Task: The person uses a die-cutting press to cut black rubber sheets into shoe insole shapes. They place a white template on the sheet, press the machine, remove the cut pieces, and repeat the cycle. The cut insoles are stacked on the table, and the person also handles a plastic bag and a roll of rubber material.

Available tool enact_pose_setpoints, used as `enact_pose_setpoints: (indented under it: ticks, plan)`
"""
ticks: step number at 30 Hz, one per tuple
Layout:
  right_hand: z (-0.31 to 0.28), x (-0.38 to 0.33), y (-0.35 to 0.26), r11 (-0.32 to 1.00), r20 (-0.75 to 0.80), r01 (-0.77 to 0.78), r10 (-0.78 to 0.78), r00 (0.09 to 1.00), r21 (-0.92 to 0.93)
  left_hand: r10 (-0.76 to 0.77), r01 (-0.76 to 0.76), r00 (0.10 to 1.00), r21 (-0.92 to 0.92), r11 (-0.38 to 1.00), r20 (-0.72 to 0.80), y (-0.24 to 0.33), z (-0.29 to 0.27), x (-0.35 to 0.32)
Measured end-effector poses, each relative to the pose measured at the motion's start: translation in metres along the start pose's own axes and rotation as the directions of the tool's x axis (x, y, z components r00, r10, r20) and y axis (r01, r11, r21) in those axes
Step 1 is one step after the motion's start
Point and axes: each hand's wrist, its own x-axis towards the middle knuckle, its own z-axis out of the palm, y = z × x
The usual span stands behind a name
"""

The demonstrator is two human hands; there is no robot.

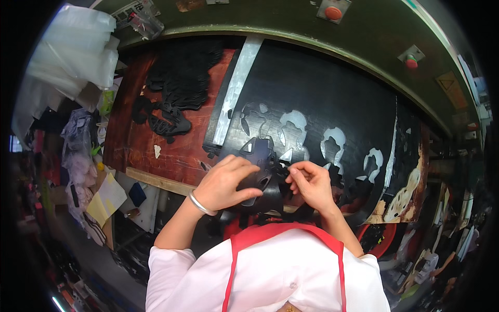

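Note:
A large black sheet (312, 78) with several shaped cut-out holes lies in front of me, pale surface showing through the holes. At its near edge is a dark cut piece (264, 156) with holes in it. My left hand (228, 182) is beside this piece, thumb and fingers apart, nothing seen between them. On the piece's other side, my right hand (311, 183) has thumb and fingertips pinched together by the sheet's near edge. Small black bits show at those fingertips, but what they grip is too small to tell.
A pile of black cut pieces (182, 78) lies on a reddish-brown board (138, 151) to the left. A pale metal strip (236, 93) runs beside the sheet. Across the back stands a green machine beam (280, 18) with a red button (333, 12). Clear plastic bags (78, 47) hang far left.

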Motion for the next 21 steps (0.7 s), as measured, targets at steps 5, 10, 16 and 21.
enact_pose_setpoints:
  ticks: [5,10,16,21]
  plan:
    - [0.001,-0.001,0.002,0.991,0.09,-0.056,0.067,0.994,-0.118,0.052,-0.09,0.982,0.209,0.974,0.179,0.022,0.013,-0.006]
    - [0.001,-0.004,0.005,0.953,0.231,0.16,-0.101,0.968,-0.256,-0.073,0.05,0.995,0.31,0.949,0.065,0.02,0.025,-0.031]
    - [0.012,-0.006,0.003,0.941,0.141,0.305,-0.286,0.948,-0.148,-0.188,0.148,0.927,-0.144,0.979,-0.325,-0.007,0.032,-0.043]
    - [0.033,-0.009,-0.014,0.789,0.203,0.544,-0.505,0.839,-0.285,-0.633,-0.204,0.687,-0.931,0.303,-0.357,-0.01,0.027,-0.029]
